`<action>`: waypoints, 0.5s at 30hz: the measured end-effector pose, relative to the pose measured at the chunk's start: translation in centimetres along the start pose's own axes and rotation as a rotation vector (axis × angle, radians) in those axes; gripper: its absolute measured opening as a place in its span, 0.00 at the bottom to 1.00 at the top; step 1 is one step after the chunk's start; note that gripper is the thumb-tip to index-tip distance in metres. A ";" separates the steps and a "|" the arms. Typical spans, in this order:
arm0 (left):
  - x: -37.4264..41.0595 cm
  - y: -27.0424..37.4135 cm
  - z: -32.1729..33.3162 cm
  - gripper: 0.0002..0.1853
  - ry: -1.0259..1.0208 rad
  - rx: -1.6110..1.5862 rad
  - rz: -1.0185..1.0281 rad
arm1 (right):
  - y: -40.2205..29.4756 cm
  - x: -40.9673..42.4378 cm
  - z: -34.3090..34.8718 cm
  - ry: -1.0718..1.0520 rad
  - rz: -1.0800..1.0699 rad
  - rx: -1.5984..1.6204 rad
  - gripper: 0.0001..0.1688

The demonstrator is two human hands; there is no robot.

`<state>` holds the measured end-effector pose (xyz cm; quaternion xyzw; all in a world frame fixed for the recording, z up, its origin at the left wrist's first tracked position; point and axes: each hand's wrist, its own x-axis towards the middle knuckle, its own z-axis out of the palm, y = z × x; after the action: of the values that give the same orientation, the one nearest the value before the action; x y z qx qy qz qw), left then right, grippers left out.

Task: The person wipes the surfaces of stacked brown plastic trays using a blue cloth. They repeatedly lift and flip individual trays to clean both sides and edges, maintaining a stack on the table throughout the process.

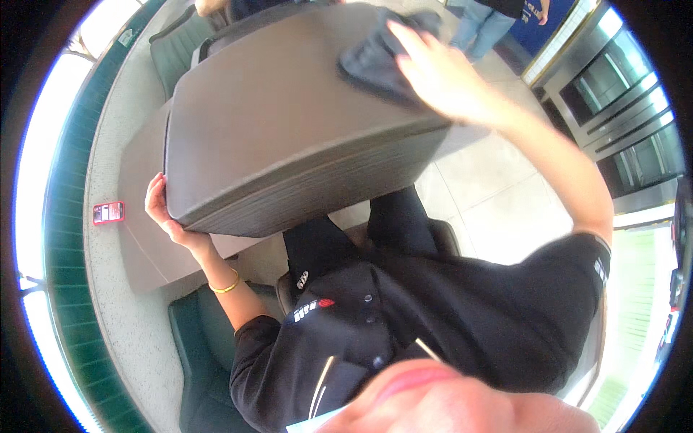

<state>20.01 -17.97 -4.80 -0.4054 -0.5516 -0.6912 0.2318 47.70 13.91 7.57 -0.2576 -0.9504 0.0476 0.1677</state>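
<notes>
A large dark grey-brown box-like case (281, 103) with rounded corners stands on a table (151, 249) in front of me. My left hand (170, 214) grips its near left corner, thumb below and fingers along the side, with a yellow bangle on that wrist. Over the far right part of the top, my right hand (433, 76) presses flat on a bunched dark cloth (373, 65), fingers stretched out and slightly blurred. Part of the cloth is hidden beneath the hand.
A phone in a red case (109, 212) lies on the pale ledge at the left. Green padded seats (203, 335) stand beside the table. Another person in jeans (482, 27) stands beyond, at the upper right; part of someone else shows at the top. Metal-framed glass cabinets (601, 86) are at the right.
</notes>
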 end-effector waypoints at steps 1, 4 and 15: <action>-0.2 -0.1 -0.6 0.39 -0.016 0.007 0.021 | -0.6 -2.4 -0.5 -0.017 -0.051 -0.064 0.31; -0.2 0.4 0.3 0.40 -0.005 -0.010 0.004 | -1.8 -6.3 -1.5 0.105 -0.208 -0.089 0.29; -0.8 1.4 2.0 0.44 0.118 -0.028 0.045 | -12.6 12.0 9.0 0.248 -0.356 -0.219 0.27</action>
<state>22.12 -16.60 -4.59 -0.3791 -0.5181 -0.7162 0.2737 28.91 9.03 4.89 -0.1066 -0.9524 -0.1182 0.2600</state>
